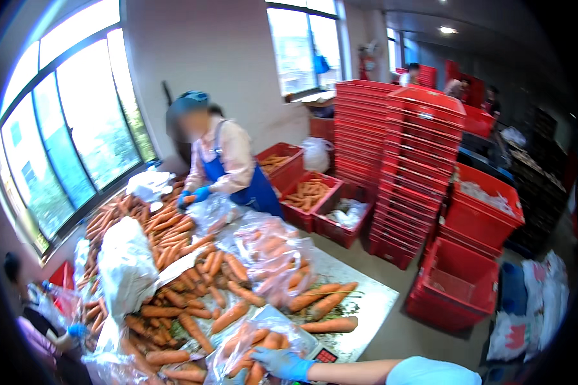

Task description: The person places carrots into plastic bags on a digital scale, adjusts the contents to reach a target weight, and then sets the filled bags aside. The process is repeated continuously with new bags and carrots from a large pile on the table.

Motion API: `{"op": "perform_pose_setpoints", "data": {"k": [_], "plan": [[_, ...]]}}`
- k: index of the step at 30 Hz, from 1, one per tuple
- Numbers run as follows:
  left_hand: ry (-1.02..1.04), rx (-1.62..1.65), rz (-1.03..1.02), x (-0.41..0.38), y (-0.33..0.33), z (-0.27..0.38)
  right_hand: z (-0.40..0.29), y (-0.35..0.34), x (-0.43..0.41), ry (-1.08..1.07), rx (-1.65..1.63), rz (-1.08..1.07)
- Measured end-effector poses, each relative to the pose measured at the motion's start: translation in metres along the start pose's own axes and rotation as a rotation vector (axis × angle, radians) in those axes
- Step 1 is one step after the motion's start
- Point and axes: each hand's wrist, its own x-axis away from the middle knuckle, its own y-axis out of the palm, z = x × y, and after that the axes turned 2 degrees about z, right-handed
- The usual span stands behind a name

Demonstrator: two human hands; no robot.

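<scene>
My right hand (282,364), in a blue glove, rests on carrots (271,342) in a clear plastic bag (231,342) at the bottom centre. Just left of it, my left hand (237,377), also gloved, shows only in part at the lower edge by the same bag; its grip is hidden. The bag lies on a digital scale (294,332) with a red keypad. Loose carrots (192,332) are heaped to the left, and a few larger ones (330,325) lie to the right. Beyond the scale are filled clear bags (269,250).
A co-worker in a blue apron (260,192) handles carrots across the white table (366,313). Another person (48,332) stands at the lower left. Stacked red crates (414,178) rise at the right, with carrot-filled crates (310,192) behind the table. White sacks (515,332) lie at the far right.
</scene>
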Motion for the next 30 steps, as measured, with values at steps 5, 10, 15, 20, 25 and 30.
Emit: {"op": "perform_pose_setpoints", "data": {"k": [5, 10, 15, 20, 25, 30], "plan": [[0.156, 0.020, 0.134, -0.016, -0.046, 0.029, -0.065, -0.007, 0.016, 0.168, 0.421, -0.132], [0.287, 0.150, 0.377, -0.005, -0.062, 0.014, -0.043, 0.002, 0.016, 0.050, 0.430, -0.027], [-0.012, 0.617, 0.474, 0.003, -0.085, -0.014, -0.058, 0.016, 0.009, 0.276, 0.239, -0.146], [-0.130, 1.233, 0.492, 0.010, -0.104, -0.030, -0.059, 0.025, 0.012, 0.362, -0.197, -0.174], [-0.294, 1.710, 0.372, 0.029, -0.053, -0.134, -0.082, 0.040, 0.005, 0.399, -0.270, 0.021], [-0.236, 1.708, 0.315, 0.037, -0.059, -0.094, -0.120, 0.044, 0.009, 0.234, -0.442, 0.117]]}}
